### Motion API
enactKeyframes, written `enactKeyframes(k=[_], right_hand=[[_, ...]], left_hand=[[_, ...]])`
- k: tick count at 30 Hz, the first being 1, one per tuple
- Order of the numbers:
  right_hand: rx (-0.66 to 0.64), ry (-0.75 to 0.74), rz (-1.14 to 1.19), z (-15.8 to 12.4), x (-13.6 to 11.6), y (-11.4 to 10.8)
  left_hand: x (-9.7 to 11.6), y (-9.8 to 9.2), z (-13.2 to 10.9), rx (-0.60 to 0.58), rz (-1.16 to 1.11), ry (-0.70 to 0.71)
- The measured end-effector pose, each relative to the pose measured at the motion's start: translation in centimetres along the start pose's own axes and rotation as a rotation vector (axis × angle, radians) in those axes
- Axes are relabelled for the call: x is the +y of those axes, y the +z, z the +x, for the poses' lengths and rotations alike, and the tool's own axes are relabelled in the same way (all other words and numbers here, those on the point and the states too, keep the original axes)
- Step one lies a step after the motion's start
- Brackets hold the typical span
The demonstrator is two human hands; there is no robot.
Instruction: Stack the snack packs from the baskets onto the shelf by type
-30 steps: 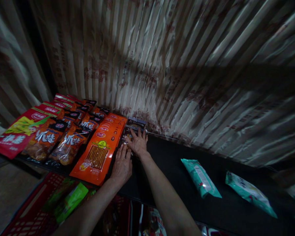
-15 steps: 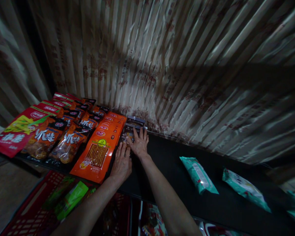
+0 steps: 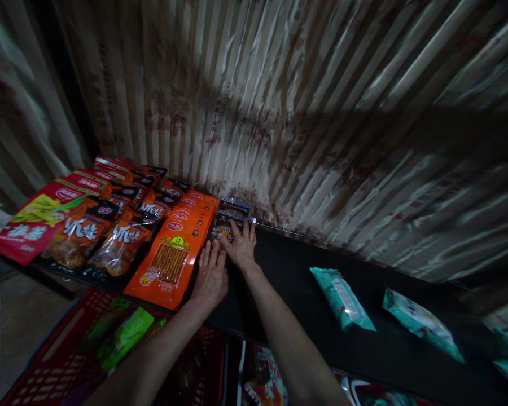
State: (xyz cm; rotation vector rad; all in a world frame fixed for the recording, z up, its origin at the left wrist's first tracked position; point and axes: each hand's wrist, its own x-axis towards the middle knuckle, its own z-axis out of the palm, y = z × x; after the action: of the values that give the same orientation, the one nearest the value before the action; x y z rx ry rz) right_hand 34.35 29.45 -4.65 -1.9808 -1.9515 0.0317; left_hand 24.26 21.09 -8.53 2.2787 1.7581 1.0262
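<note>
Dark snack packets with a checkered top edge [image 3: 234, 205] lie overlapped on the black shelf [image 3: 281, 276], close to the curtain. My right hand [image 3: 242, 246] rests on the front one, palm down with its fingers stretched out over the right side. Lower down, my left hand [image 3: 212, 275] lays its extended fingers on the near part of that same packet, which it partly hides. Immediately left of my hands is an overlapping row of orange snack bags [image 3: 171, 251] with sticks showing in a window.
Black-and-orange snack packs [image 3: 118, 239] and red bags [image 3: 34, 225] fill the shelf's left end. Teal packets [image 3: 342, 299] lie spread on the right. Below the front edge stands a red basket [image 3: 63, 338] holding a green packet [image 3: 125, 337]. A pleated curtain [image 3: 254, 101] hangs behind.
Both hands stay on the dark packet, with only a very slight shift of the fingers. The view has moved a little; nothing else has visibly changed place.
</note>
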Motion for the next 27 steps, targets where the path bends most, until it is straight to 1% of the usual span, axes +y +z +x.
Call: enactKeyframes(k=[8, 11, 18, 21, 24, 26, 27], right_hand=[[-0.01, -0.03, -0.026, 0.0, 0.0, -0.1], [-0.02, -0.038, -0.022, 0.1, 0.2, 0.1], [0.029, -0.013, 0.021, 0.2, 0.5, 0.8], [0.074, 0.0, 0.109, 0.2, 0.9, 0.8], [0.201, 0.055, 0.263, 0.3, 2.2, 0.9], [0.248, 0.142, 0.424, 0.4, 3.3, 1.2], [0.248, 0.205, 0.517, 0.5, 3.8, 1.4]], left_hand=[[-0.3, 0.6, -0.1, -0.016, 0.023, -0.002], [-0.3, 0.5, 0.0, -0.018, 0.024, -0.005], [-0.2, 0.1, 0.0, -0.007, 0.016, -0.009], [-0.2, 0.2, -0.1, -0.005, 0.007, -0.005], [-0.2, 0.0, -0.1, -0.006, -0.001, 0.0], [0.0, -0.2, 0.0, -0.005, -0.007, 0.002], [0.1, -0.3, 0.0, -0.002, -0.011, 0.001]])
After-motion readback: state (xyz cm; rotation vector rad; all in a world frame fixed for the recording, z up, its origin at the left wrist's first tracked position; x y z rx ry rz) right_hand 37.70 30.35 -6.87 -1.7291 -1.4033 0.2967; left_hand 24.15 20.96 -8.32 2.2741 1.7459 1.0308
